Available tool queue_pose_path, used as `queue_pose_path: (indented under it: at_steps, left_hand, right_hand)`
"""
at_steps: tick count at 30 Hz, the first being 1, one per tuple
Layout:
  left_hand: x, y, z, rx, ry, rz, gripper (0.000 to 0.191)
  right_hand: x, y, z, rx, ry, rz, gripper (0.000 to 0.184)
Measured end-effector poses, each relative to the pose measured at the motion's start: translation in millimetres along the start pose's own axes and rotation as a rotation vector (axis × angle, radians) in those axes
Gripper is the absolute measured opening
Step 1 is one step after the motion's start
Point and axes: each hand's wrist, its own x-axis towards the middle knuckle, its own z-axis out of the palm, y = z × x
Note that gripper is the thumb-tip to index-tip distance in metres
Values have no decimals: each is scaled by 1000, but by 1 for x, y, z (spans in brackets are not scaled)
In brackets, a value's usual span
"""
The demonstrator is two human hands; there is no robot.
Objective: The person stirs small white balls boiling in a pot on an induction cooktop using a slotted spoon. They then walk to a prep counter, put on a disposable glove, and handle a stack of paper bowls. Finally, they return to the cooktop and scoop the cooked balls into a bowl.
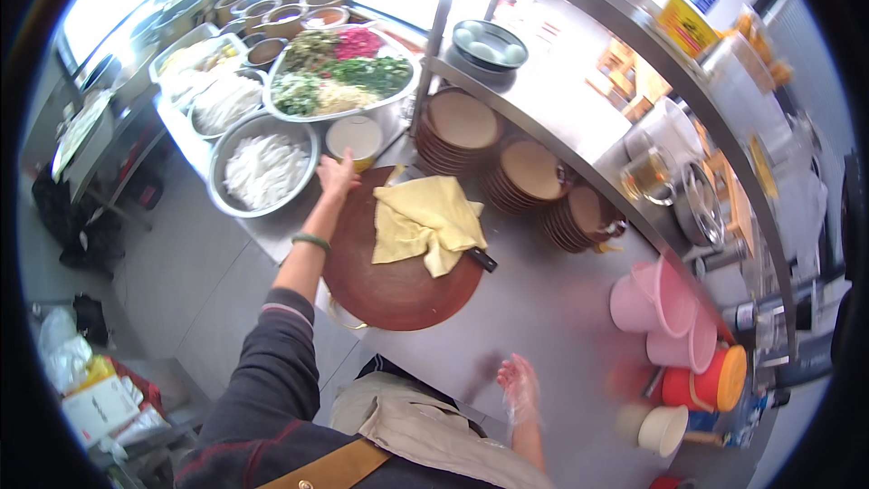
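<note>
My left hand reaches to the near side of a round tub with a pale top; a finger overlaps its rim, but a grip cannot be made out. Just left stands a metal bowl of white noodle-like strips. Below the hand lies a round wooden chopping board. A yellow cloth is crumpled on it, partly covering a knife whose black handle sticks out. My right hand, in a thin clear plastic glove, hovers over the steel counter with fingers loosely curled and nothing visible in it.
A large tray holds chopped greens and pink pickles. Stacked brown bowls stand under a steel shelf, which carries a bowl of eggs. Pink buckets and a red container sit at right. Several clay pots are behind.
</note>
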Motion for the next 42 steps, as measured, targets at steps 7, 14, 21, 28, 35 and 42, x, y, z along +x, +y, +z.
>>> queue_pose_path:
  at_steps: [7, 14, 21, 28, 35, 42]
  left_hand:
    - [-207, -86, -136, -269, -129, -60, 20]
    - [-504, -115, -389, 263, 891, -113, 37]
    - [-802, -8, -432, 497, 1648, -89, 40]
    - [-959, 110, -425, 1041, 1913, 124, 11]
    - [-991, 210, -447, 1416, 1712, 467, 11]
    - [-1013, 250, -510, 2047, 1575, 283, 30]
  right_hand:
    - [12, 14, 85, -370, -280, 209, 18]
    - [10, 92, 162, -837, -1077, 404, 16]
    - [-11, 198, 160, -978, -1548, 288, 13]
    - [-160, 199, 117, -1287, -1629, 591, 12]
    - [-331, 219, 112, -1429, -2011, 244, 15]
    - [-505, 215, 98, -830, -2561, -5, 22]
